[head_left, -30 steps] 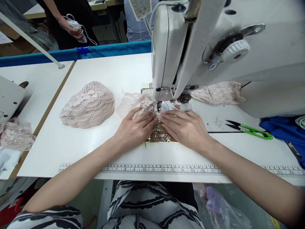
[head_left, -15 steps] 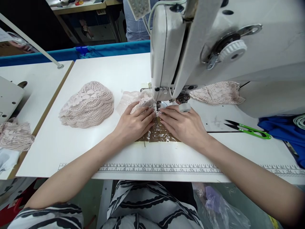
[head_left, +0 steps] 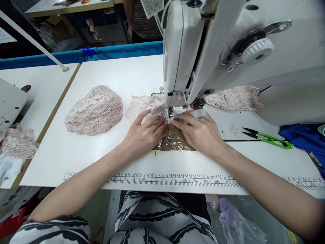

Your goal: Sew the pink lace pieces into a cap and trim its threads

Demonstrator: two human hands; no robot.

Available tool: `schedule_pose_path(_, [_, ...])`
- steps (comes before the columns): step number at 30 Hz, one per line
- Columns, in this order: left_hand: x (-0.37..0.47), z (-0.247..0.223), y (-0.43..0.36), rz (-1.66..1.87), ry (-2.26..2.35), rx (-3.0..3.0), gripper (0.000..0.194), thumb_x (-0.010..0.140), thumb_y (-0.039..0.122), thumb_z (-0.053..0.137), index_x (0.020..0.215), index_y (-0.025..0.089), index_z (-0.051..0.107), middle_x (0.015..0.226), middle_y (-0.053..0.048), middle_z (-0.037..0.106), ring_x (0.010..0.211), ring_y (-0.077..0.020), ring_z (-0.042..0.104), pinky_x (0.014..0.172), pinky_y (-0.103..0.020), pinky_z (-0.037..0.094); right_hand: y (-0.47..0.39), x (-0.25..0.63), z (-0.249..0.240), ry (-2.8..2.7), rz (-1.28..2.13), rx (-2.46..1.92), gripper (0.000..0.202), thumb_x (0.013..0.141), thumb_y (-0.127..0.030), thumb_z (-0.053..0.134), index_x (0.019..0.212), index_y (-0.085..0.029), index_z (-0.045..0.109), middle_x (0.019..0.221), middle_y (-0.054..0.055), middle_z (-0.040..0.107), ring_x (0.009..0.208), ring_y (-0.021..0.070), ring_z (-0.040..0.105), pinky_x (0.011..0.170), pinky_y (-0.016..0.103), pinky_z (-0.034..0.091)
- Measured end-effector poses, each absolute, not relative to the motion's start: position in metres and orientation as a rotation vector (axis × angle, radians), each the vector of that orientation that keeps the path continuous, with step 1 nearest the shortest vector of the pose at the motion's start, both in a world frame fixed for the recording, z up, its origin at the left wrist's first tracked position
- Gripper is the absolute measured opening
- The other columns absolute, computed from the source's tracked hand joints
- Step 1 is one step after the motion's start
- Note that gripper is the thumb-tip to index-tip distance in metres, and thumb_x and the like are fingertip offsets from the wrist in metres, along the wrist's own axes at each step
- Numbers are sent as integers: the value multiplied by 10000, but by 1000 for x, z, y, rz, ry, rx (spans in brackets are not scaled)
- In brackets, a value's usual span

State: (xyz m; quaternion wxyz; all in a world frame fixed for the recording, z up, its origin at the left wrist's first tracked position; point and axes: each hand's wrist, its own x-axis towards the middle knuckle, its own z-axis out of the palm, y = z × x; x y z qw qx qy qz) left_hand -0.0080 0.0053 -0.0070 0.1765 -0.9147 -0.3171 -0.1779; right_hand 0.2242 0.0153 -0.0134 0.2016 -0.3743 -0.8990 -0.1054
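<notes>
A piece of pale pink lace (head_left: 137, 104) lies gathered under the needle and presser foot (head_left: 170, 112) of a white sewing machine (head_left: 182, 51). My left hand (head_left: 144, 135) rests palm down on its near edge, with the fingers spread and pressing on the fabric. On the other side of the foot, my right hand (head_left: 203, 132) has its fingertips closed together at the lace edge; its thumb is hidden. Below both hands is a brown, shiny taped patch (head_left: 175, 140) on the table.
A heap of lace pieces (head_left: 95, 110) sits left; more lace (head_left: 236, 98) lies behind the machine head. Green-handled thread snips (head_left: 269, 138) and blue cloth (head_left: 297, 135) are at right. A printed ruler (head_left: 162, 179) runs along the table's front edge. A person (head_left: 147, 20) stands beyond.
The view has shifted slightly. The right fingertips have drawn together at the lace edge, and more lace shows beside the foot. The left hand stays on the fabric.
</notes>
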Motion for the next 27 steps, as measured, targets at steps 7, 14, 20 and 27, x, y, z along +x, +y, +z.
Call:
schedule_pose_path(7, [-7, -9, 9, -511, -938, -2621, 313, 1010, 256, 521, 1219, 91, 686, 1194, -110, 748, 1126, -249, 700, 1092, -497, 437, 17, 222, -14, -2519, -396, -1069, 359, 946, -75, 492, 1162, -212, 744, 1021, 37, 771, 948, 196, 653, 1125, 415, 390])
schedule_pose_path(14, [-7, -10, 17, -464, -1034, -2661, 365, 1025, 318, 491, 1273, 115, 666, 1267, -108, 713, 1165, -271, 683, 1099, -520, 436, 19, 221, -12, -2555, -410, -1116, 356, 945, -94, 513, 1204, -219, 725, 1051, 43, 771, 1029, 215, 645, 1143, 445, 353])
schedule_pose_path(20, [-7, -11, 20, -457, -1126, -2694, 395, 1025, 347, 485, 1312, 125, 641, 1330, -97, 680, 1223, -281, 650, 1086, -514, 455, 18, 226, -11, -2519, -441, -1076, 345, 972, -107, 454, 1158, -196, 731, 1054, 32, 770, 1020, 218, 660, 1093, 442, 385])
schedule_pose_path(27, [-17, -3, 21, -373, -1384, -2625, 309, 1018, 272, 476, 1204, 104, 657, 1232, -124, 717, 1108, -261, 674, 812, -372, 561, 18, 228, -13, -2487, -350, -1051, 306, 990, -122, 479, 1179, -158, 717, 1032, 46, 777, 896, 216, 684, 1005, 441, 452])
